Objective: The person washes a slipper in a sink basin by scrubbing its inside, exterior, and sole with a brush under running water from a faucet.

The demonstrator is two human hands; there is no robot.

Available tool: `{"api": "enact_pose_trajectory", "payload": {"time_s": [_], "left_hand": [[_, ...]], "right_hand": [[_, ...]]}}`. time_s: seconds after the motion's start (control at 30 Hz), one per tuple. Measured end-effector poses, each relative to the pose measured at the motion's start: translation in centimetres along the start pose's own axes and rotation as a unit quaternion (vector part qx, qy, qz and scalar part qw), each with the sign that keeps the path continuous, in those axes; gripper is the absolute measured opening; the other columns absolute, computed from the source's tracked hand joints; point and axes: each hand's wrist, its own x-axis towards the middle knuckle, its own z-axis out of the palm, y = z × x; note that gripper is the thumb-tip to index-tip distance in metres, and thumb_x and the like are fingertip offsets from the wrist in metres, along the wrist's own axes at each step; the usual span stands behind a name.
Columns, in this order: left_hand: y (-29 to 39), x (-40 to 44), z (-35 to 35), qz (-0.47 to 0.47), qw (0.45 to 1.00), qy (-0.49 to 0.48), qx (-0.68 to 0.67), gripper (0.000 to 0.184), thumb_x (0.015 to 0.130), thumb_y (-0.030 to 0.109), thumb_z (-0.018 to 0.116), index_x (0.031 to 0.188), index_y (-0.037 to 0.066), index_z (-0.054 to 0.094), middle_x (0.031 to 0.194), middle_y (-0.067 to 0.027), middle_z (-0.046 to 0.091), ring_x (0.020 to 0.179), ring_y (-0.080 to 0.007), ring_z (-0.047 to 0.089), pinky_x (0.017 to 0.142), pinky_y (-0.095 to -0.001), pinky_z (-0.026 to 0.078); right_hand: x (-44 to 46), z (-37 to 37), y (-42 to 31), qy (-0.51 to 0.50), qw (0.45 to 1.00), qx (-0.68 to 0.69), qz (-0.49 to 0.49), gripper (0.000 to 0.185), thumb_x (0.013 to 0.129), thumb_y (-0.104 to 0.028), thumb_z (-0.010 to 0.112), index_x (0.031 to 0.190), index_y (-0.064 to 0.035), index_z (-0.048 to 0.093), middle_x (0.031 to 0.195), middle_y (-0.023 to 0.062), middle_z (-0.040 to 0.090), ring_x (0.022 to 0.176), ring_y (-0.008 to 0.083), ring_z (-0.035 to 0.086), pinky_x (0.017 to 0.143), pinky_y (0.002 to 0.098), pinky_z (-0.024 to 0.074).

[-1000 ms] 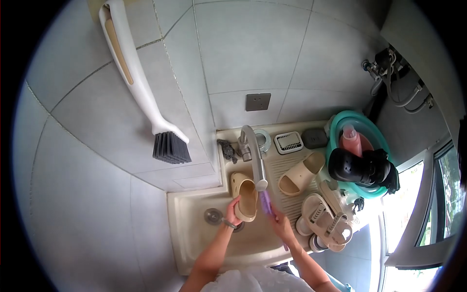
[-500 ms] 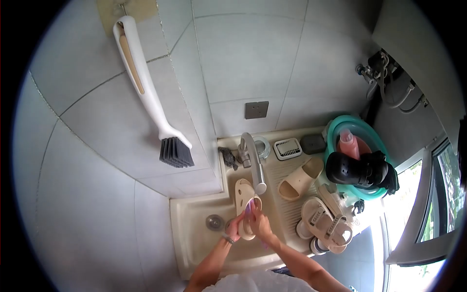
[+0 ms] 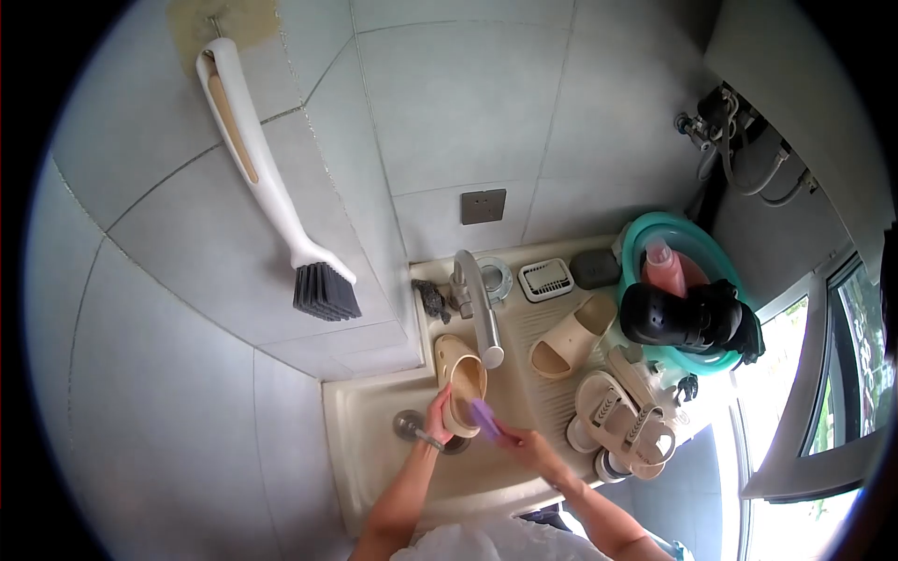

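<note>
A beige clog [image 3: 460,374] is held over the sink [image 3: 374,477] by my left hand [image 3: 438,416], its fingers closed on the clog's left side near the heel. The clog's opening faces up toward me. In my right hand [image 3: 526,449] is a small purple brush [image 3: 485,418], gripped by its handle, with its head at the clog's heel edge; I cannot tell if they touch. Just above and to the right of the clog, the faucet [image 3: 482,318] curves down over the basin.
A beige slide [image 3: 572,338] lies on the ribbed drainboard, with strapped sandals [image 3: 613,411] nearer me. Behind them stands a teal basin [image 3: 645,234] holding a pink bottle [image 3: 664,271] and black footwear [image 3: 673,318]. A long white brush [image 3: 262,168] hangs on the left wall.
My right hand has drawn the purple brush out of the clog's opening, toward me and right. The clog has shifted slightly left, and my left hand now grips its side.
</note>
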Motion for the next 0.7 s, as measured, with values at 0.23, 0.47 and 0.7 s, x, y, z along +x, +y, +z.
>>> {"api": "enact_pose_trajectory", "payload": {"time_s": [0.23,0.47,0.7], "left_hand": [[0.7,-0.2,2.3,-0.028,0.997,-0.074,-0.018,0.043,0.088,0.024,0.053,0.119,-0.004,0.049,0.113,-0.0189,0.061,0.101,-0.0317,0.063,0.091,-0.0452,0.051],[0.9,-0.4,2.2,-0.046,0.998,0.001,0.030,0.035,0.086,0.023,0.055,0.111,-0.002,0.054,0.102,-0.0134,0.064,0.092,-0.0250,0.064,0.082,-0.0367,0.053],[0.2,-0.9,0.8,0.140,0.824,0.174,0.521,0.039,0.081,0.021,0.068,0.109,-0.001,0.053,0.101,-0.0117,0.061,0.087,-0.0249,0.060,0.080,-0.0350,0.049]], "right_hand": [[1.0,-1.2,4.7,0.106,0.977,-0.178,0.052,0.048,0.089,-0.030,0.056,0.133,-0.0127,0.049,0.086,0.0279,0.063,0.085,0.0349,0.067,0.071,0.0397,0.0501],[4.7,1.3,2.8,0.036,0.908,0.374,0.184,0.042,0.086,-0.022,0.064,0.125,-0.0106,0.052,0.069,0.0023,0.055,0.047,0.0077,0.041,0.042,0.0227,0.0310],[6.2,2.6,2.9,0.137,0.933,0.318,0.099,0.070,0.073,-0.010,0.071,0.137,-0.0091,0.042,0.083,0.0026,0.061,0.059,0.0127,0.054,0.052,0.0251,0.0438]]}}
